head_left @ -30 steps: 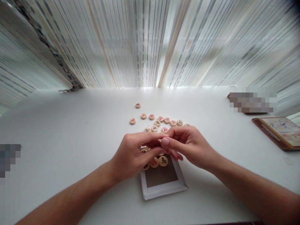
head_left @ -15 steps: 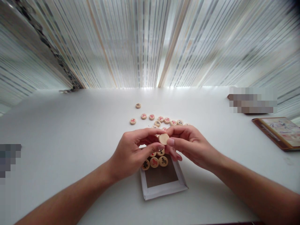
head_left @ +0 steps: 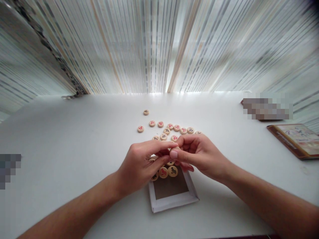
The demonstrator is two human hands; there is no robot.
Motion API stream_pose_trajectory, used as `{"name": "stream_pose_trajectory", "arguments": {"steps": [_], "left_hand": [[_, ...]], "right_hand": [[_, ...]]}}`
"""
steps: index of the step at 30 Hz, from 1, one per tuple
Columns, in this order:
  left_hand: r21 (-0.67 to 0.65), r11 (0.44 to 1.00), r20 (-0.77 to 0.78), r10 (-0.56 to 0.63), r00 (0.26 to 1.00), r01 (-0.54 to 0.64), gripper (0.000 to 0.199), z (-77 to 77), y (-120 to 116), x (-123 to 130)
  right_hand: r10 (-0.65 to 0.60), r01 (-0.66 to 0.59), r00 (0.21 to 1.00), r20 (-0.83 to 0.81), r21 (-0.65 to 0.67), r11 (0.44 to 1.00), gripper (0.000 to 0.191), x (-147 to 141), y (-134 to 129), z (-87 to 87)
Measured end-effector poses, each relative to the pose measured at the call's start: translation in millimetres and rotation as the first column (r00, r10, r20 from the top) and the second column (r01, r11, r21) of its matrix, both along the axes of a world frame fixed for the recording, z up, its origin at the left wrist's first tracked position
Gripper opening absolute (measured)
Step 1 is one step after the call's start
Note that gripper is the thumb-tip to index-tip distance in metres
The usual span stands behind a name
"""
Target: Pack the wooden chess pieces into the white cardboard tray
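Note:
My left hand point(head_left: 144, 161) and my right hand point(head_left: 201, 152) meet over a shallow white box point(head_left: 175, 205). Between their fingertips they pinch a round wooden Chinese chess piece point(head_left: 176, 149), mostly hidden by the fingers. Inside the box, below my hands, lie several pieces in rows; a red-marked piece point(head_left: 163, 172) and a black-marked piece point(head_left: 172, 171) show clearly. The far part of the box is covered by my hands. Just beyond my fingers, more loose pieces point(head_left: 163, 136) lie on the table, with red or black characters facing up.
One piece point(head_left: 146, 112) sits apart at the back of the white table point(head_left: 87, 132). A brown-edged printed box or booklet point(head_left: 296, 141) lies at the right, with a blurred item point(head_left: 265, 109) behind it. A striped curtain point(head_left: 139, 46) hangs along the far edge.
The piece between my fingers has turned from showing its blank face to being mostly covered. My right thumb has shifted left over it, and the fingertips have drawn closer together.

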State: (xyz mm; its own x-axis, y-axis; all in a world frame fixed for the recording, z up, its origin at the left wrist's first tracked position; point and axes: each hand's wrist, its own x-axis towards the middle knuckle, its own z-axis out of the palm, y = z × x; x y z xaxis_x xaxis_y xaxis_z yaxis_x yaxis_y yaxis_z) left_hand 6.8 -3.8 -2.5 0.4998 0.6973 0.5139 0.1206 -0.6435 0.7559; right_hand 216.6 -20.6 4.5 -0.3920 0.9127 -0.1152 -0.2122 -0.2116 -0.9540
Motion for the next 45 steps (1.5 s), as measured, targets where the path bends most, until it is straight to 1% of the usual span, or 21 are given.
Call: {"name": "stream_pose_trajectory", "arguments": {"steps": [6, 9, 12, 14, 16, 18, 21, 24, 26, 28, 30, 33, 35, 38, 39, 42, 45], "left_hand": [[-0.055, 0.998, 0.030, -0.033, 0.999, 0.035, 0.029, 3.5, 0, 1], [-0.095, 0.995, 0.057, -0.023, 0.998, 0.028, 0.026, 3.4, 0, 1], [-0.160, 0.987, 0.099, 0.031, 0.995, -0.015, 0.024, 0.7, 0, 2], [-0.204, 0.978, 0.136, 0.080, 0.987, -0.051, 0.022, -1.9, 0, 2], [-0.207, 0.975, 0.157, 0.121, 0.980, -0.087, 0.019, -4.1, 1, 2], [-0.135, 0.982, 0.148, 0.149, 0.978, -0.129, 0.016, -5.3, 3, 2], [0.084, 0.984, 0.104, 0.150, 0.983, -0.159, 0.013, -4.3, 6, 0], [0.286, 0.948, 0.066, 0.127, 0.990, -0.140, 0.013, -2.0, 7, -3], [0.363, 0.924, 0.046, 0.112, 0.993, -0.121, 0.013, -1.7, 8, -4], [0.408, 0.908, 0.018, 0.095, 0.995, -0.094, 0.012, -2.8, 8, -5], [0.431, 0.900, -0.004, 0.079, 0.997, -0.069, 0.012, -4.8, 8, -6], [0.428, 0.903, -0.017, 0.063, 0.998, -0.049, 0.012, -7.8, 8, -5], [0.419, 0.907, -0.019, 0.051, 0.998, -0.039, 0.013, -8.9, 8, -4], [0.407, 0.912, -0.008, 0.053, 0.999, -0.046, 0.017, -8.7, 8, -3], [0.399, 0.915, -0.003, 0.064, 0.998, -0.058, 0.019, -8.4, 9, -3], [0.366, 0.924, -0.001, 0.115, 0.993, -0.107, 0.023, -7.4, 11, -3], [0.328, 0.934, 0.007, 0.144, 0.990, -0.139, 0.022, -7.9, 13, -4]], "right_hand": [[0.011, -0.011, 1.000, 0.000, 0.059, 0.998, 0.031, 2, -1, 1.2], [0.020, -0.024, 0.999, 0.031, 0.111, 0.994, 0.029, 4, -1, 1.0], [0.024, -0.032, 0.998, 0.052, 0.154, 0.987, 0.024, 4, -1, 0.6], [-0.007, -0.003, 0.999, 0.052, 0.191, 0.982, 0.018, 3, 0, -0.3], [-0.057, 0.039, 0.996, 0.065, 0.250, 0.968, 0.015, 3, 0, -2.0], [-0.099, 0.061, 0.990, 0.099, 0.327, 0.943, 0.016, 3, 0, -4.2], [-0.152, 0.063, 0.973, 0.176, 0.431, 0.900, 0.017, 5, -1, -7.3], [-0.210, 0.065, 0.947, 0.243, 0.495, 0.866, 0.019, 7, -2, -8.5], [-0.223, 0.048, 0.934, 0.278, 0.521, 0.852, 0.021, 8, -1, -7.3], [-0.221, 0.008, 0.919, 0.327, 0.544, 0.839, 0.020, 9, 0, -4.7], [-0.213, -0.048, 0.898, 0.386, 0.565, 0.823, 0.016, 11, 1, -1.1], [-0.206, -0.125, 0.866, 0.455, 0.597, 0.793, 0.012, 13, 1, 4.1], [-0.230, -0.165, 0.839, 0.493, 0.634, 0.756, 0.009, 15, 1, 6.9], [-0.281, -0.222, 0.794, 0.539, 0.687, 0.692, 0.012, 18, 0, 11.5], [-0.293, -0.234, 0.783, 0.548, 0.696, 0.678, 0.012, 20, 0, 13.6], [-0.315, -0.263, 0.744, 0.589, 0.692, 0.672, 0.008, 26, -3, 21.0], [-0.348, -0.306, 0.672, 0.653, 0.674, 0.673, 0.006, 34, -8, 27.5]]}}
